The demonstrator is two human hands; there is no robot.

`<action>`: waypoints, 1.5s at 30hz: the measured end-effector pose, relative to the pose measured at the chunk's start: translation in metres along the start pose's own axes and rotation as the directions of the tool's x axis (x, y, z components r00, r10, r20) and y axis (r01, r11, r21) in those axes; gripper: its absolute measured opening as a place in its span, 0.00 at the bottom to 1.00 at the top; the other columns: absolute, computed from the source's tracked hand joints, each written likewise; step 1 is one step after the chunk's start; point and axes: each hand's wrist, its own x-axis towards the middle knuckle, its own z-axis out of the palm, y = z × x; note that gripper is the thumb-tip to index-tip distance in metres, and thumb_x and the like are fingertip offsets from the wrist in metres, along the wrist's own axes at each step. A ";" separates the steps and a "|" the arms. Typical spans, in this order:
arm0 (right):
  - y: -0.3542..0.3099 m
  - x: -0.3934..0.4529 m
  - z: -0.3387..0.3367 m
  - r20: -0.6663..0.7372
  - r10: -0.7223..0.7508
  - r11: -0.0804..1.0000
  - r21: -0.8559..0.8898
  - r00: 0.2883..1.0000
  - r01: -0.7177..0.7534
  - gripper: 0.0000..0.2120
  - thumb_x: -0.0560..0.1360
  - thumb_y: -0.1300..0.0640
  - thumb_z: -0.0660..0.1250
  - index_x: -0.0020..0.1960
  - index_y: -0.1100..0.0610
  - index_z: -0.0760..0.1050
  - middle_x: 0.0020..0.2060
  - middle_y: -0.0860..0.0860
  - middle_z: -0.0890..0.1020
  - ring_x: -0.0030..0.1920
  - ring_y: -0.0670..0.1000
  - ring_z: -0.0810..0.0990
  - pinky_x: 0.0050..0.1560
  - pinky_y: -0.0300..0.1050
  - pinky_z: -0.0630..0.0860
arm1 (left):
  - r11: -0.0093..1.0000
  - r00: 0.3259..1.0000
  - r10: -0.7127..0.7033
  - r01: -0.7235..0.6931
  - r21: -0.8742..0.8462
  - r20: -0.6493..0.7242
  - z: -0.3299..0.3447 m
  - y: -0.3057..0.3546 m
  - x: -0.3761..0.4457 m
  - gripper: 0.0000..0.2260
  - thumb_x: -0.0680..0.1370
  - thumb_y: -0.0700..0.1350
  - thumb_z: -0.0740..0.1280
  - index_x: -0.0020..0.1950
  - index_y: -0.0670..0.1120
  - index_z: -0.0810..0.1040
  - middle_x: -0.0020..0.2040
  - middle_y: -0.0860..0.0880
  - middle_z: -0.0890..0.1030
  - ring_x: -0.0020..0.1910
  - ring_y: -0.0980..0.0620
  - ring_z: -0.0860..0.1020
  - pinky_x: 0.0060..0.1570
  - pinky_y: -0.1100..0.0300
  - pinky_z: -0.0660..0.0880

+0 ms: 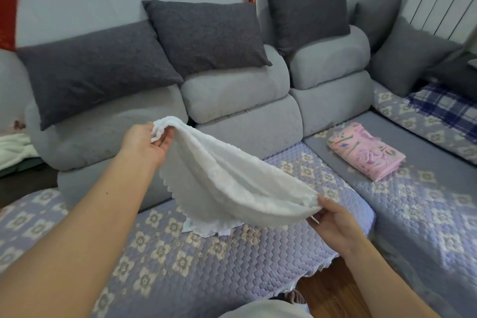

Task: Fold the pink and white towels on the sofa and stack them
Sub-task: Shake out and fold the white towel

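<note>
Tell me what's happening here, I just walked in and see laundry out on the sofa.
A person is folding towels. Their left hand and right hand each pinch an end of a white towel, which sags between them above the quilted sofa cover. A pink towel already lies folded on the seat to the right. The white one is not yet folded flat or stacked on it.

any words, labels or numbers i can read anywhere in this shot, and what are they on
None can be read.
White towel, held by the left hand and right hand: no tag or print shows.
Pink towel: a flower pattern only, no letters.
Sofa cover: flower motifs, no text.
Red hanging at the left edge of the wall: blurred and cut off, no writing can be made out.
</note>
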 end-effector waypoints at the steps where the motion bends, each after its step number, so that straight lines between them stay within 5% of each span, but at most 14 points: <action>1: 0.002 0.002 -0.003 -0.034 0.036 0.999 0.008 0.999 -0.035 0.08 0.76 0.60 0.68 0.53 0.61 0.80 0.48 0.55 0.83 0.47 0.55 0.81 0.54 0.53 0.76 | 1.000 1.000 0.001 -0.001 -0.002 -0.003 -0.001 -0.002 -0.002 0.14 0.83 0.38 0.59 0.68 0.39 0.74 0.48 0.43 0.82 0.43 0.50 0.83 0.36 0.58 0.83; 5: 0.016 0.011 0.000 -0.191 -0.005 0.987 -0.158 0.982 -0.025 0.11 0.83 0.62 0.58 0.60 0.65 0.76 0.61 0.63 0.80 0.54 0.59 0.79 0.54 0.58 0.76 | 1.000 0.995 -0.021 0.019 0.017 0.102 0.009 -0.010 -0.028 0.04 0.83 0.38 0.61 0.56 0.41 0.75 0.47 0.43 0.81 0.39 0.50 0.83 0.37 0.57 0.84; 9: 0.016 0.002 0.012 -0.177 -0.216 0.896 -0.426 0.960 0.123 0.10 0.81 0.48 0.64 0.58 0.53 0.75 0.58 0.58 0.80 0.50 0.57 0.81 0.49 0.53 0.78 | 0.996 0.981 -0.050 0.036 0.076 0.188 0.022 -0.017 -0.057 0.03 0.83 0.37 0.63 0.51 0.39 0.75 0.45 0.42 0.82 0.35 0.50 0.84 0.42 0.56 0.84; 11: 0.019 -0.002 0.011 0.045 -0.318 0.524 -0.824 0.947 0.215 0.22 0.74 0.47 0.74 0.63 0.45 0.67 0.61 0.50 0.72 0.55 0.53 0.77 0.54 0.52 0.76 | 0.996 0.975 -0.050 0.033 0.084 0.214 0.027 -0.018 -0.066 0.03 0.83 0.37 0.63 0.51 0.39 0.75 0.46 0.42 0.83 0.38 0.49 0.84 0.42 0.57 0.84; 13: 0.029 -0.003 0.007 0.163 -0.322 0.114 -0.971 0.933 0.209 0.30 0.69 0.46 0.77 0.63 0.41 0.63 0.58 0.46 0.66 0.51 0.48 0.72 0.50 0.48 0.71 | 0.995 0.972 -0.047 0.024 0.101 0.232 0.032 -0.019 -0.075 0.03 0.83 0.37 0.63 0.51 0.38 0.75 0.47 0.41 0.83 0.38 0.50 0.84 0.39 0.58 0.84; 18: 0.027 0.002 -0.006 0.225 -0.705 -0.210 -0.972 0.672 0.106 0.07 0.73 0.61 0.65 0.51 0.59 0.71 0.45 0.55 0.73 0.40 0.60 0.75 0.36 0.47 0.66 | 0.996 0.979 -0.043 0.025 0.089 0.200 0.031 -0.021 -0.082 0.04 0.83 0.38 0.63 0.50 0.38 0.75 0.38 0.42 0.85 0.30 0.51 0.83 0.35 0.59 0.83; 20: 0.011 -0.002 -0.007 0.188 -0.706 -0.200 -0.978 0.683 0.062 0.09 0.72 0.64 0.60 0.51 0.59 0.74 0.45 0.55 0.77 0.41 0.57 0.74 0.38 0.47 0.66 | 0.996 0.984 -0.050 0.036 0.083 0.174 0.025 -0.022 -0.081 0.04 0.83 0.38 0.63 0.50 0.38 0.75 0.40 0.42 0.84 0.29 0.51 0.83 0.33 0.60 0.82; 23: -0.021 -0.005 -0.011 -0.102 -0.596 0.066 -0.995 0.796 -0.078 0.18 0.73 0.66 0.60 0.57 0.54 0.79 0.45 0.55 0.82 0.39 0.54 0.77 0.34 0.42 0.70 | 0.995 0.988 -0.054 0.042 0.087 0.143 0.017 -0.023 -0.078 0.02 0.83 0.38 0.64 0.51 0.40 0.75 0.45 0.42 0.82 0.32 0.51 0.83 0.33 0.60 0.82; 28: -0.064 0.000 -0.036 -0.431 -0.101 0.412 -0.838 0.896 -0.357 0.13 0.79 0.67 0.60 0.59 0.61 0.80 0.49 0.61 0.82 0.42 0.57 0.83 0.40 0.50 0.84 | 0.990 0.988 -0.050 0.030 0.139 0.143 0.011 -0.024 -0.080 0.03 0.83 0.38 0.64 0.51 0.38 0.74 0.46 0.41 0.82 0.38 0.50 0.82 0.36 0.60 0.83; 32: -0.070 -0.004 -0.054 -0.473 0.006 0.449 -0.786 0.881 -0.425 0.14 0.76 0.66 0.68 0.62 0.63 0.80 0.47 0.59 0.83 0.39 0.54 0.84 0.46 0.50 0.83 | 0.983 0.983 -0.069 0.039 0.177 0.170 0.011 -0.031 -0.087 0.03 0.82 0.38 0.64 0.52 0.37 0.75 0.48 0.40 0.82 0.39 0.49 0.82 0.39 0.58 0.84; 35: -0.041 -0.025 -0.041 -0.281 -0.414 0.043 -0.956 0.866 -0.289 0.19 0.77 0.61 0.65 0.67 0.59 0.74 0.52 0.55 0.79 0.47 0.55 0.80 0.44 0.46 0.75 | 0.980 0.976 -0.094 0.056 0.193 0.197 0.012 -0.040 -0.092 0.05 0.82 0.38 0.65 0.55 0.36 0.75 0.49 0.40 0.82 0.38 0.49 0.82 0.38 0.59 0.84; 37: -0.011 -0.049 -0.019 0.008 -0.643 -0.128 -0.987 0.766 -0.097 0.13 0.78 0.61 0.63 0.61 0.57 0.74 0.53 0.54 0.78 0.51 0.55 0.78 0.44 0.47 0.73 | 0.979 0.971 -0.106 0.064 0.195 0.213 0.016 -0.047 -0.096 0.07 0.82 0.38 0.65 0.58 0.37 0.74 0.50 0.40 0.81 0.38 0.50 0.81 0.38 0.59 0.83; 40: 0.028 -0.060 0.016 0.333 -0.584 -0.160 -0.941 0.740 0.298 0.06 0.80 0.61 0.63 0.50 0.52 0.76 0.43 0.46 0.80 0.40 0.45 0.77 0.39 0.36 0.69 | 0.977 0.966 -0.113 0.066 0.204 0.231 0.024 -0.056 -0.102 0.08 0.82 0.38 0.65 0.59 0.37 0.74 0.51 0.40 0.81 0.38 0.50 0.81 0.41 0.57 0.84; 45: 0.055 -0.044 0.050 0.557 -0.520 -0.090 -0.790 0.647 0.607 0.14 0.79 0.67 0.62 0.60 0.55 0.79 0.53 0.42 0.79 0.51 0.36 0.72 0.54 0.26 0.68 | 0.968 0.963 -0.128 0.069 0.242 0.238 0.030 -0.065 -0.108 0.03 0.83 0.38 0.64 0.53 0.37 0.75 0.47 0.42 0.81 0.34 0.52 0.81 0.43 0.57 0.83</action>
